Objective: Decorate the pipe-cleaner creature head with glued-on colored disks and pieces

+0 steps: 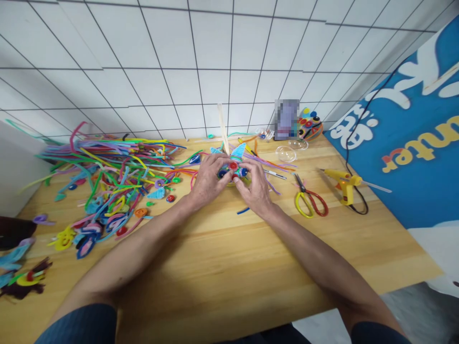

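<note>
A small colourful craft piece [233, 166] with red and dark blue round parts is between my two hands near the back of the table. Light blue pointed shapes [238, 151] rise behind it, and a pale stick [223, 125] stands up there. Around its left side curl the fingers of my left hand [211, 179], thumb at the front. My right hand [254, 187] grips the right side, with its thumb near the lower red part. The fingers partly cover the piece.
Many pipe cleaners [118, 153] and bent shapes cover the table's left side. To the right lie a pen [275, 174], scissors [309, 198] and a yellow glue gun [344, 184] with a cord. A phone-like object [286, 120] leans on the tiled wall near clear rings [286, 153].
</note>
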`<state>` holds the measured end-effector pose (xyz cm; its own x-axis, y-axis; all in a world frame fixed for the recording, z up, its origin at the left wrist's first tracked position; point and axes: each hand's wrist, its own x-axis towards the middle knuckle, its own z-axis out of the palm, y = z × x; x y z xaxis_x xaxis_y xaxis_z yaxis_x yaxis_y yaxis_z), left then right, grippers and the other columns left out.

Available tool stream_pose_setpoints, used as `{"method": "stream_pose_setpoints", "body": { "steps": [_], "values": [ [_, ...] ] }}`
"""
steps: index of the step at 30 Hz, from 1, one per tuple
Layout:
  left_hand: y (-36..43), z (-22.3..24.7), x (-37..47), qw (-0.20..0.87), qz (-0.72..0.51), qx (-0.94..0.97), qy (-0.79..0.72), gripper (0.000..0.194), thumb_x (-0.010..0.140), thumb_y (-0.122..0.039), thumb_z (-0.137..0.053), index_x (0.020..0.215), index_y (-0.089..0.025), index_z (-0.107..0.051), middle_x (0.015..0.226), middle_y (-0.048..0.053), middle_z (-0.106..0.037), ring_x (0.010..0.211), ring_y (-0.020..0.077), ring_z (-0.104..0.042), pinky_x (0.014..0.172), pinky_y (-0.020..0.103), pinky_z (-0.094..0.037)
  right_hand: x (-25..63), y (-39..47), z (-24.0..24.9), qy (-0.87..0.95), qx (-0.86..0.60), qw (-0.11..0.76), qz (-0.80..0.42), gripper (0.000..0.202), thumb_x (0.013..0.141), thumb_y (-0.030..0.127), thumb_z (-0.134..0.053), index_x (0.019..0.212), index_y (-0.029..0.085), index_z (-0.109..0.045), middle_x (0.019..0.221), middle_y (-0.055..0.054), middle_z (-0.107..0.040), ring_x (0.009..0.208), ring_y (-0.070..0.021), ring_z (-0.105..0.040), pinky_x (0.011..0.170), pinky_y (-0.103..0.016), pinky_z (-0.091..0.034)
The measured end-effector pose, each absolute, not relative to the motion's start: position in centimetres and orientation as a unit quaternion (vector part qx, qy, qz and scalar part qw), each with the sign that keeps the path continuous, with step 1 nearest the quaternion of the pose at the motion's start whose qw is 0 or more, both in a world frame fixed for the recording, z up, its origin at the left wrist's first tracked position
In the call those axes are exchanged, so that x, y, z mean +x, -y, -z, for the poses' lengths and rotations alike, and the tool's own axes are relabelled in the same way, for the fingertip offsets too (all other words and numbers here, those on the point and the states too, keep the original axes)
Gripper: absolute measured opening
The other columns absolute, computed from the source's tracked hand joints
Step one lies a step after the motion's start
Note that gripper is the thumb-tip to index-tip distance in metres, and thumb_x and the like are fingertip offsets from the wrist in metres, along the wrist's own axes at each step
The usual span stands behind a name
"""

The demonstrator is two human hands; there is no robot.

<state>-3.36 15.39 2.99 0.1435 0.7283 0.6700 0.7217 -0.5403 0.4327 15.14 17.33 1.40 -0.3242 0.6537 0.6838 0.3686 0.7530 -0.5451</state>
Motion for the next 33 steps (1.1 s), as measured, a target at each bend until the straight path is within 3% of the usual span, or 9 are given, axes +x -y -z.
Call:
{"method": "stream_pose_setpoints", "body": {
  "steps": [5,21,33],
  "values": [
    [-15.39,-2.97,-3.33,-0.01,-0.453,0.756,-0.473,0.015,0.098,-0.027,-0.061,0.111,-0.023,-0.067,0.119,0.008,-0.072,0.118,0.0247,-0.065,0.104,0.045,-0.051,15.15,-17.22,-1.41,0.807,-0.309,0.485,-0.136,0.025,0.099,0.028,-0.059,0.124,0.025,-0.056,0.126,-0.013,-0.061,0.126,-0.0279,-0.059,0.111,-0.051,-0.051],
    [-15.23,-2.76,-3.34,0.001,-0.464,0.748,-0.475,0.023,0.096,-0.026,-0.063,0.119,-0.022,-0.063,0.121,0.009,-0.071,0.118,0.0249,-0.065,0.106,0.045,-0.052,15.15,-17.08,-1.09,0.821,-0.312,0.467,-0.102,0.038,0.099,0.029,-0.058,0.137,0.026,-0.05,0.132,-0.014,-0.059,0.129,-0.0291,-0.057,0.112,-0.054,-0.05],
    [-15.15,-2.79,-3.2,0.01,-0.457,0.746,-0.484,0.02,0.096,-0.025,-0.062,0.115,-0.023,-0.067,0.123,0.009,-0.07,0.12,0.0247,-0.066,0.108,0.046,-0.052,15.16,-17.06,-0.83,0.819,-0.322,0.461,-0.118,0.037,0.099,0.027,-0.059,0.135,0.025,-0.054,0.135,-0.014,-0.058,0.131,-0.03,-0.055,0.114,-0.054,-0.048]
  ]
}}
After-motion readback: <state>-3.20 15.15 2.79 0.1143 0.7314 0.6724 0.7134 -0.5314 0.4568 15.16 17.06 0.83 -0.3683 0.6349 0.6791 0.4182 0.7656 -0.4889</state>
